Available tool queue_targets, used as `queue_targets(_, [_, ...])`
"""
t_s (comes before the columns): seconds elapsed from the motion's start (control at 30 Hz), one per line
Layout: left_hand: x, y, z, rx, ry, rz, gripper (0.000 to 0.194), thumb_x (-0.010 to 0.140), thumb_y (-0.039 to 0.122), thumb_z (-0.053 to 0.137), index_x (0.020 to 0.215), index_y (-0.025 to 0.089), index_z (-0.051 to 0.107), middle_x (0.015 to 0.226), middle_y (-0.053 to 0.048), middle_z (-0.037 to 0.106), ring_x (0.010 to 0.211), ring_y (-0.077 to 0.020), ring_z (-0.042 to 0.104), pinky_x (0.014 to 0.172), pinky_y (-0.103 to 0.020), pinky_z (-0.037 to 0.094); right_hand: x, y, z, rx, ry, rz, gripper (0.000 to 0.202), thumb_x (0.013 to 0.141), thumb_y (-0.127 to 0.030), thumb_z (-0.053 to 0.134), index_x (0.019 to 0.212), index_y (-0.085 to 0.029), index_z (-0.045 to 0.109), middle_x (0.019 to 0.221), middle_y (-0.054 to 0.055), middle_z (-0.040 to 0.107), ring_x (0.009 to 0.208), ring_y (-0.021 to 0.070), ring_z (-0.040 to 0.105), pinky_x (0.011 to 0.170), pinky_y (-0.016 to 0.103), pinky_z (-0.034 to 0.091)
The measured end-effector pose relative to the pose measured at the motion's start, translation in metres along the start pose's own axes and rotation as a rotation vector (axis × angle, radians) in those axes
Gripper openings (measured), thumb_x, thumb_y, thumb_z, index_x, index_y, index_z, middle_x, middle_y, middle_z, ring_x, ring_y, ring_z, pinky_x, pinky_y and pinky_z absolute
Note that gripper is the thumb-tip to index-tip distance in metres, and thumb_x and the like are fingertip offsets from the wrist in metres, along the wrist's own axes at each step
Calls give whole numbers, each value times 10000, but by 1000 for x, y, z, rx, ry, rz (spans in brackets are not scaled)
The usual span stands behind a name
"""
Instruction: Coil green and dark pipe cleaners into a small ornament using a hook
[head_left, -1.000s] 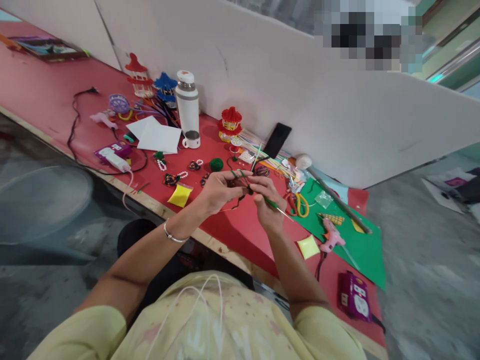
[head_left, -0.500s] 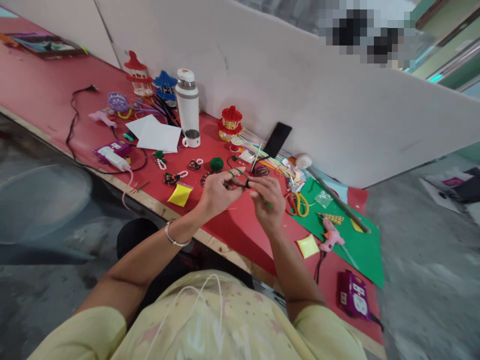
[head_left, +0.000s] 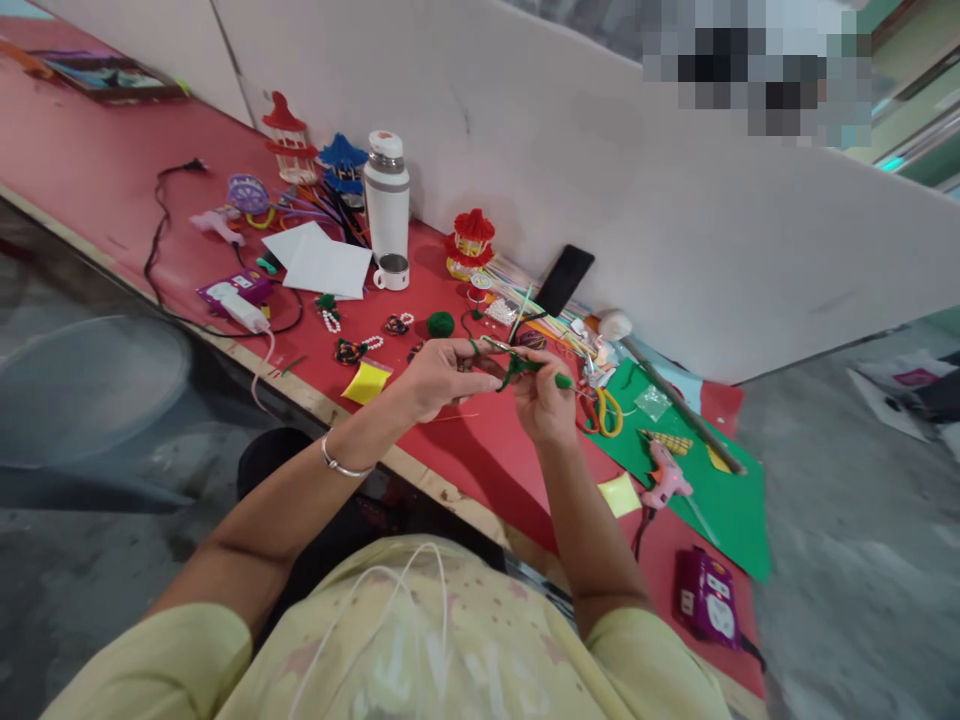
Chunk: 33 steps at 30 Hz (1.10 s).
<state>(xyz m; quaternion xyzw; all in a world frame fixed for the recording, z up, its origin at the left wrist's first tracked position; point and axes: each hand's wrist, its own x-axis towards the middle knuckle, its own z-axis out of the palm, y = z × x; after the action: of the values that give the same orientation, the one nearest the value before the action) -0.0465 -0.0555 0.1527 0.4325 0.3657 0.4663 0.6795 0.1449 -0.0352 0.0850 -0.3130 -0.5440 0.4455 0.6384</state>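
Above the red tabletop [head_left: 480, 470], my left hand [head_left: 441, 380] pinches dark green yarn [head_left: 512, 370], a strand of it running over the fingers. A crochet hook [head_left: 562, 381] with a green handle is gripped in my right hand [head_left: 551, 405]; its metal tip points left toward my left hand, with the yarn looped about it. Just behind my left hand lies a ball of green yarn [head_left: 440, 324]. Small multicoloured yarn pieces with white bead loops [head_left: 373, 343] sit to its left. Fingers partly hide the worked yarn.
Scissors [head_left: 610, 412] and a pink glue gun [head_left: 666, 476] lie to the right, near a purple power box [head_left: 707, 597]. A white flask [head_left: 388, 200], a phone [head_left: 565, 280] and a red-roofed ornament [head_left: 472, 240] stand along the white partition. A yellow packet [head_left: 367, 382] is near the front edge.
My hands have drawn slightly apart, the right one turning so that the hook and green yarn show more plainly. The whole view has shifted a little.
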Motion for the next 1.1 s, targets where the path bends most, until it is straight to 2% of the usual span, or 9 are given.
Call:
queue_targets(0.17, [2,-4,4,-24,-6,-32,617,531,228,1012,1097,96,806,817,-27,753,464,-32,476,380,-205,260,-3,-11,2,129,44,49,358,855,-636,818,945,-293,770,999,24,844,919,193,810,830,341,687])
queue_targets(0.27, [4,-7,6,-44,-14,-28,664,528,237,1020,1142,105,806,787,-12,737,468,-31,464,386,-205,257,-4,-15,4,123,59,56,397,805,-650,856,921,-278,782,983,35,845,932,205,813,841,354,690])
queue_targets(0.5, [5,-8,1,-20,53,17,438,538,190,944,952,99,834,764,-40,739,449,-27,437,404,-211,239,0,-17,-5,132,10,51,338,830,-616,854,911,-292,797,1014,7,861,862,141,791,806,277,662])
queue_targets(0.7, [2,1,2,84,-5,59,363,595,195,870,945,102,844,734,-19,710,452,-30,418,422,-219,242,4,-21,-13,130,-121,66,309,868,-595,830,913,-290,801,955,22,857,906,189,807,823,342,673])
queue_targets(0.9, [2,0,3,108,10,52,338,605,228,894,913,100,839,761,-43,739,500,-43,427,446,-217,247,4,-23,-17,55,-94,87,388,844,-664,815,899,-282,779,954,44,852,972,241,815,875,424,686])
queue_targets(1.0, [3,-3,3,95,-27,48,421,591,224,918,989,106,849,832,-54,764,539,-53,465,478,-215,315,3,-24,-16,59,-92,93,396,835,-669,821,893,-280,778,960,50,852,988,248,813,900,441,681])
queue_targets(1.1, [4,-7,3,71,-41,69,510,548,198,948,1042,118,849,875,-61,776,659,-99,591,575,-228,446,2,-25,-16,68,-89,96,378,841,-657,823,890,-284,782,961,48,851,982,242,809,900,437,680])
